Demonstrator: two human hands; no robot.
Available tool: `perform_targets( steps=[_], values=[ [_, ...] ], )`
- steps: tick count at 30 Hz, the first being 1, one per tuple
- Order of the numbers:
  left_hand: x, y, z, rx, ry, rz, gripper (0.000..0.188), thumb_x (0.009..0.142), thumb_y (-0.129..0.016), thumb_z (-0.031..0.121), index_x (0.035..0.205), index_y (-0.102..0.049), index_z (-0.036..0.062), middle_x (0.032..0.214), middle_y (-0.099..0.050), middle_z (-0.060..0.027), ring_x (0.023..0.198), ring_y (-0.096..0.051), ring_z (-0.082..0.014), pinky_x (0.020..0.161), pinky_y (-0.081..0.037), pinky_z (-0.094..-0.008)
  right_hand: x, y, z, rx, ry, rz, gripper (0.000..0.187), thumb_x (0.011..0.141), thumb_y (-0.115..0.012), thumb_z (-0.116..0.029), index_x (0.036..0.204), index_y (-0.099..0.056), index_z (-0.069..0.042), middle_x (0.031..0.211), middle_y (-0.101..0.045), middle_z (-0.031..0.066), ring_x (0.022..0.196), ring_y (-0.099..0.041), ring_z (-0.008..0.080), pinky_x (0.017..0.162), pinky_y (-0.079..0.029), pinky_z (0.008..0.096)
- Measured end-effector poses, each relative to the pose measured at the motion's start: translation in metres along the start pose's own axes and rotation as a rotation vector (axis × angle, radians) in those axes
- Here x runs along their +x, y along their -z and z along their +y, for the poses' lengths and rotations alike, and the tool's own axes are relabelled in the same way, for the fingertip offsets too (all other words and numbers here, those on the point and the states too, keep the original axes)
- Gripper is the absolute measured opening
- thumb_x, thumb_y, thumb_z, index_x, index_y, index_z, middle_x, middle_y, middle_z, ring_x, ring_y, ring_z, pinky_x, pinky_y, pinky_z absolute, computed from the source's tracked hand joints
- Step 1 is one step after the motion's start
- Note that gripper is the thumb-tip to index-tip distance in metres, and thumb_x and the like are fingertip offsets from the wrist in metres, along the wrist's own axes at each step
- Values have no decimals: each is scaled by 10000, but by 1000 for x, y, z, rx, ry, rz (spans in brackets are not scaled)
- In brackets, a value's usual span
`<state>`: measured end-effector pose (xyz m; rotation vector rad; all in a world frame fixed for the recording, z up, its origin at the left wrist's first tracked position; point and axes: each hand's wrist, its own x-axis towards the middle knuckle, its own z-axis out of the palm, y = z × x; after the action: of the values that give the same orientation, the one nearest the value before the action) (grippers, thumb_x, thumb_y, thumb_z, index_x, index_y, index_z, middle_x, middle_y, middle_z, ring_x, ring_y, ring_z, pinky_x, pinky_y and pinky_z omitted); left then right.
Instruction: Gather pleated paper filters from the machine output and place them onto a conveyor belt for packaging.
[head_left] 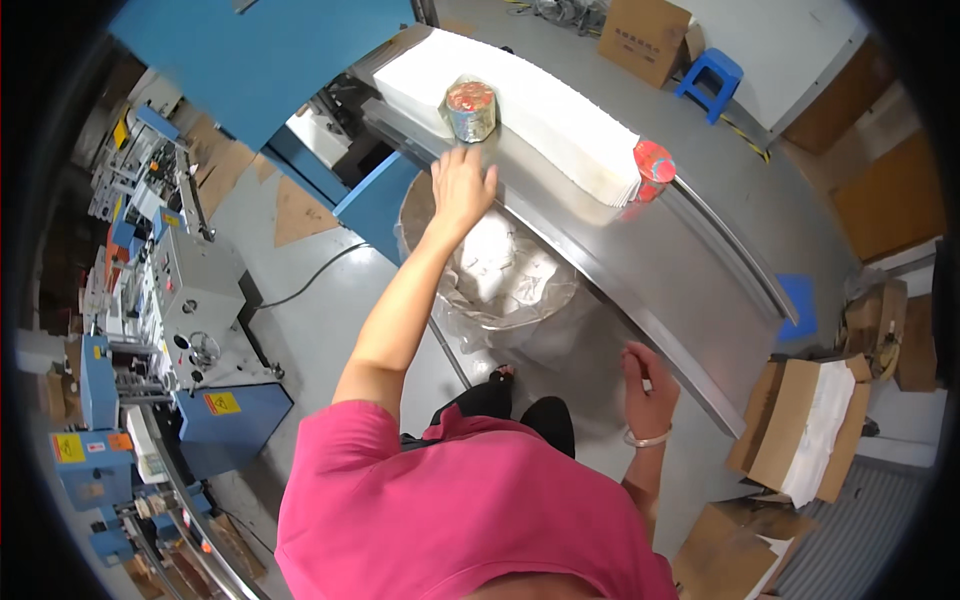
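My left hand [463, 188] is over the near edge of a long metal chute [640, 265], its thumb apart from the fingers and nothing in its grasp. Just beyond its fingertips stands a short round weight [471, 112] wrapped in shiny tape with a red top. It sits against a long row of white folded paper sheets [545, 110] standing on the chute. A second red-topped round block [655, 162] is at the right end of that row. Lower right, my right hand [650, 390] hangs beside the chute's near edge, fingers loosely bent, holding nothing.
Below the chute is a large bin [520, 310] lined with clear plastic, white scraps inside. Blue machine panels [270, 70] rise at the upper left, other machinery [200, 300] at left. Cardboard boxes [790, 430] are at right; a blue stool [712, 82] stands at the far right.
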<state>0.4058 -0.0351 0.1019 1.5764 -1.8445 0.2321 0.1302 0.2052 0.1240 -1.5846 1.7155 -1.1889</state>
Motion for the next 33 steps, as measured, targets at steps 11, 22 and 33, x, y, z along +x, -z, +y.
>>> perform_targets(
  steps=[11,22,33],
  values=[
    [93,-81,-47,385,-136,29,572,699,-671,324,1130,-507,-13,1182,-488,-162,1161,-381,-317,973,-228,-585,67,37,17,-80,-71,33,149,867,-547,-49,987,-614,9,834,-650,76,766,-619,124,681,-492,239],
    [76,-47,-69,185,-216,-71,558,712,-668,229,1190,-476,15,1236,-482,-155,1210,-390,-316,1011,-254,-498,107,42,30,-52,-99,4,162,864,-549,-48,1001,-610,12,855,-654,77,764,-625,122,673,-496,235],
    [85,-55,-91,-156,-388,-98,570,722,-657,119,1229,-432,-11,1273,-432,-204,1211,-378,-379,1026,-289,-457,115,-12,-4,-50,-7,65,144,820,-617,-58,961,-634,-30,759,-642,74,678,-606,110,633,-477,231]
  ],
)
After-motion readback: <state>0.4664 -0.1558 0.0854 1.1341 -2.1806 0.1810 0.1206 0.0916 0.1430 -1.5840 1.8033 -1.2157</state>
